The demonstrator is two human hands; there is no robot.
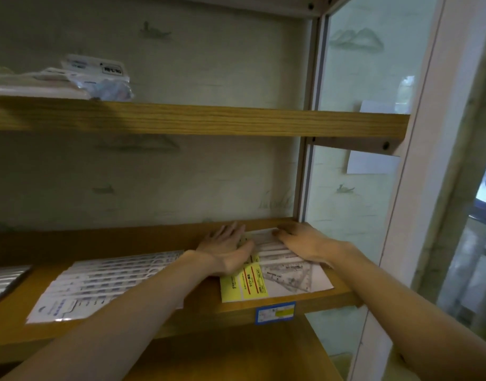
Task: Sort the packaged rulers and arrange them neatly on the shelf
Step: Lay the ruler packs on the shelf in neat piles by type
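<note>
A stack of packaged rulers with yellow labels [274,276] lies at the right end of the middle wooden shelf [197,306]. My left hand [228,248] rests flat against the stack's left edge, fingers together and extended. My right hand [299,239] lies on the stack's far right part, fingers curled over its top edge. A second, fanned row of white packaged rulers [98,284] sits to the left on the same shelf, partly hidden by my left forearm.
Silvery packages [2,279] lie at the shelf's far left. The upper shelf [208,119] holds a pile of plastic-bagged items [79,78]. A blue price tag [274,312] is on the shelf's front edge. A white post and window stand to the right.
</note>
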